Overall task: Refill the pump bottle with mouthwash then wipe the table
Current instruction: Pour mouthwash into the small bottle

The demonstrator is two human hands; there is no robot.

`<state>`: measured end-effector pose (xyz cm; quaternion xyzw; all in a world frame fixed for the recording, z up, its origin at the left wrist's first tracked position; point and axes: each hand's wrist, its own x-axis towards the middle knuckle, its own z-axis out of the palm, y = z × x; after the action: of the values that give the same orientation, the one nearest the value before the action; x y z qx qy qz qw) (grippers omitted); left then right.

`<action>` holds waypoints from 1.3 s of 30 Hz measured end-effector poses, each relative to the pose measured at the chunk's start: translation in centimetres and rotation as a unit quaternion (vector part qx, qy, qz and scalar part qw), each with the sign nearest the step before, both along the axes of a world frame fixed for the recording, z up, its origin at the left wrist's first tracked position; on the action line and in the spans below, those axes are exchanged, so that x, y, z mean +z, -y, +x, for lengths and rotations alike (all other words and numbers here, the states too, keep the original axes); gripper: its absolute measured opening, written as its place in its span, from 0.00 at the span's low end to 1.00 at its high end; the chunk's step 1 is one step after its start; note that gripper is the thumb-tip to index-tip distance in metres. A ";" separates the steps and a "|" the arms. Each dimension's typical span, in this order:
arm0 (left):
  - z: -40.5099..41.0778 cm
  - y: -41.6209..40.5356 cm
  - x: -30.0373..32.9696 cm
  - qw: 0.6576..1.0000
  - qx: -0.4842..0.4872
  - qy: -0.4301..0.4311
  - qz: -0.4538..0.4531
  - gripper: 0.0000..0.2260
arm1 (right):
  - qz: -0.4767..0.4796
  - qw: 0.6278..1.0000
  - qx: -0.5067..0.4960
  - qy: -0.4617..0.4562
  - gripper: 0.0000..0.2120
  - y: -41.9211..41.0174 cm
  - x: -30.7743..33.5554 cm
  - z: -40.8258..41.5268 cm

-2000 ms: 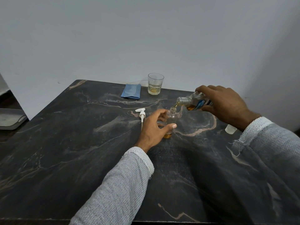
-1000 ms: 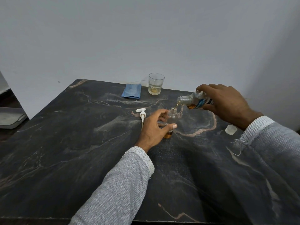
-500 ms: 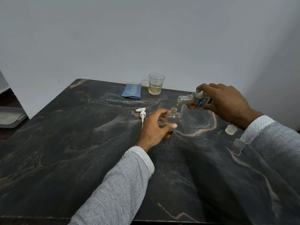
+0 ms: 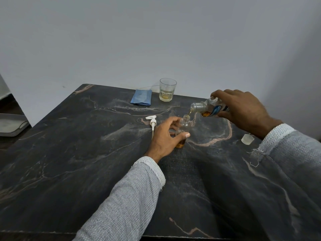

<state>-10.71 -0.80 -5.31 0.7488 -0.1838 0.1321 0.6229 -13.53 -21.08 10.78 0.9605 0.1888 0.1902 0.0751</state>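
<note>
Right hand (image 4: 243, 110) grips tilted mouthwash bottle (image 4: 209, 108), amber liquid running into open pump bottle (image 4: 184, 129) gripped upright on table (image 4: 69, 162) by left hand (image 4: 165, 138), with pump (image 4: 152, 123) lying beside, cloth (image 4: 141, 99) at far edge.

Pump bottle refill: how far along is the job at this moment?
Done: the pump head is off and lies on the table; a cap lies apart.

In hand: the left hand steadies the pump bottle, amber only at its base, while the right hand tilts the mouthwash bottle over its mouth.

Left: filling, refitting the pump, wiping with the blue cloth.
</note>
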 end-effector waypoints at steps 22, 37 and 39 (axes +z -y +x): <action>-0.1 -0.1 0.2 1.000 0.000 0.002 0.005 0.22 | -0.009 1.000 0.003 0.004 0.26 -0.1 0.0 0.1; -0.3 -0.1 0.4 1.000 0.002 0.004 0.013 0.23 | -0.012 1.000 0.002 0.004 0.26 -0.1 0.1 0.0; -0.2 -0.2 0.4 1.000 0.003 0.003 0.017 0.22 | -0.014 1.000 0.001 0.003 0.26 -0.2 0.1 0.0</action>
<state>-10.96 -0.65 -4.90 0.7594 -0.1851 0.1332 0.6093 -13.52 -20.93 10.84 0.9585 0.1920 0.1908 0.0891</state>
